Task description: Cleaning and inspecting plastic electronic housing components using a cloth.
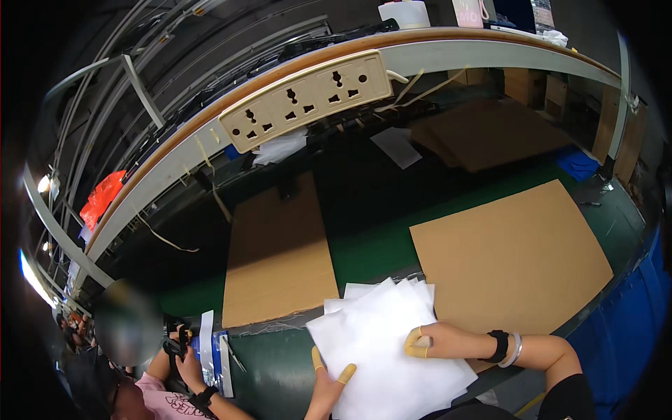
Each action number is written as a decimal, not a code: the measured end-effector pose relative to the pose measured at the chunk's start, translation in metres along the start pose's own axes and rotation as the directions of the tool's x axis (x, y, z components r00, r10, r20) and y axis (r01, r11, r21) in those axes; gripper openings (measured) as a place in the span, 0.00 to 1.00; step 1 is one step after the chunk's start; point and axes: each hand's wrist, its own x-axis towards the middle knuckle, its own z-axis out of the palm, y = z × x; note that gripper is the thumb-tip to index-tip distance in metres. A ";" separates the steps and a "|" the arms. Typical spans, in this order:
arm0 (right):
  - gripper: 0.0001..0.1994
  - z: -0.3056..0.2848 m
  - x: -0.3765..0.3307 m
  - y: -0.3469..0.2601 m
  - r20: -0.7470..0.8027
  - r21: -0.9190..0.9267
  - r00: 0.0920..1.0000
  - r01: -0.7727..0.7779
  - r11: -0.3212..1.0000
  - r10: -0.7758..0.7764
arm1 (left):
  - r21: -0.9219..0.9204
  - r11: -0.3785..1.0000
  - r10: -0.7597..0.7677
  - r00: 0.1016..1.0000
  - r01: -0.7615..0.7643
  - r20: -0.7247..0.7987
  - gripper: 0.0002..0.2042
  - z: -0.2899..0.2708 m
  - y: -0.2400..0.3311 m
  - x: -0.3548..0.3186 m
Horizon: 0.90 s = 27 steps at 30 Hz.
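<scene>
A fanned stack of thin white sheets (385, 343) lies at the near edge of the green table in front of me. My left hand (327, 388) is at the stack's left edge, thumb and finger spread apart, with yellow finger covers on both tips. My right hand (441, 341) rests on the stack's upper right part, its fingers curled into a pinch. Yellow covers are on those fingertips too; whether a sheet is caught between them is hidden. A black band and a pale bangle (514, 350) circle my right wrist.
Brown cardboard sheets lie at right (511, 255) and at left (280, 280). A power strip (308, 98) is fixed to the shelf edge above. A co-worker's hands (187, 360) are at the lower left, beside blue-and-silver packets (215, 357). A blue bin (623, 329) stands at right.
</scene>
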 end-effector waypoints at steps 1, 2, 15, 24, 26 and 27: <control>0.13 0.005 -0.001 0.008 0.050 0.087 0.998 0.019 0.996 -0.024 | -0.058 0.998 -0.020 0.999 0.018 -0.028 0.40 0.005 0.004 0.002; 0.13 0.008 -0.003 0.007 0.051 0.086 0.998 0.023 0.996 -0.027 | -0.058 0.998 -0.019 0.999 0.017 -0.032 0.40 0.002 0.000 0.002; 0.09 0.005 -0.001 -0.009 0.300 0.405 0.952 -0.069 0.912 -0.061 | -0.249 0.959 -0.079 0.973 0.134 0.218 0.29 -0.002 0.009 -0.008; 0.04 -0.052 -0.026 -0.015 0.073 0.307 0.997 -0.058 0.950 0.037 | 0.069 0.995 -0.052 0.971 0.070 -0.234 0.33 -0.173 -0.006 0.012; 0.05 -0.058 -0.032 -0.010 0.071 0.321 0.996 -0.069 0.945 0.049 | 0.100 0.978 -0.158 0.964 0.183 -0.213 0.35 -0.206 -0.018 0.021; 0.05 -0.061 -0.035 -0.007 0.052 0.340 0.996 -0.089 0.936 0.076 | 0.112 0.961 -0.234 0.957 0.255 -0.170 0.37 -0.219 -0.028 0.027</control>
